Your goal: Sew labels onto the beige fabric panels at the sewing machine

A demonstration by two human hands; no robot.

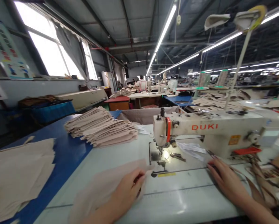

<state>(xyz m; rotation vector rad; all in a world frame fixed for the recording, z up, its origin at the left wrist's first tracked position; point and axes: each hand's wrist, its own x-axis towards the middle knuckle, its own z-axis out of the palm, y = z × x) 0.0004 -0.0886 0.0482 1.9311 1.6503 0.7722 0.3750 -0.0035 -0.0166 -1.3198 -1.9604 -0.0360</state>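
My left hand (pixel 130 186) pinches the edge of a beige fabric piece (pixel 106 177), which lies blurred across the table left of the needle. On the right, my right hand (pixel 225 177) rests at the machine bed, its fingers closed around what look like small dark thread snips (pixel 210 153); only the pointed end shows. Between the hands stands a white sewing machine (pixel 181 124), its lamp lighting the needle plate (pixel 156 155). A metal attachment (pixel 178 156) sits beside the plate. White paper-like strips (pixel 192 149) lie under the machine arm.
Stacked beige fabric pieces (pixel 106 127) stand behind the left hand. More fabric (pixel 20 174) lies on a blue surface (pixel 76 158) at the left. A thread stand pole (pixel 238 62) rises behind the machine. Straps and a cluttered box (pixel 276 177) occupy the right edge.
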